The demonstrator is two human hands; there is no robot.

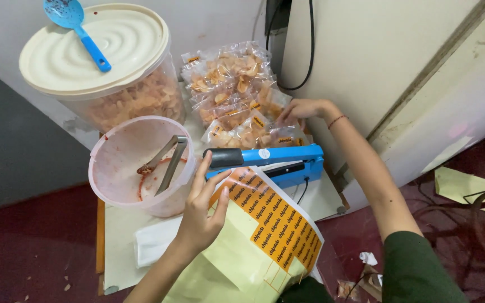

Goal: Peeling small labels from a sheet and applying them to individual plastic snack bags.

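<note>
My left hand rests with spread fingers on a yellow-green sheet that carries rows of orange stickers, near its upper left corner. My right hand reaches far across to a pile of clear sealed snack bags and touches the right edge of the pile, fingers curled on a bag there. Between both hands lies a blue heat sealer with a black handle, its arm down.
A pink translucent tub holds metal tongs. Behind it stands a big clear container of chips with a cream lid and a blue slotted scoop on top. White paper lies on the low table; scraps litter the dark red floor.
</note>
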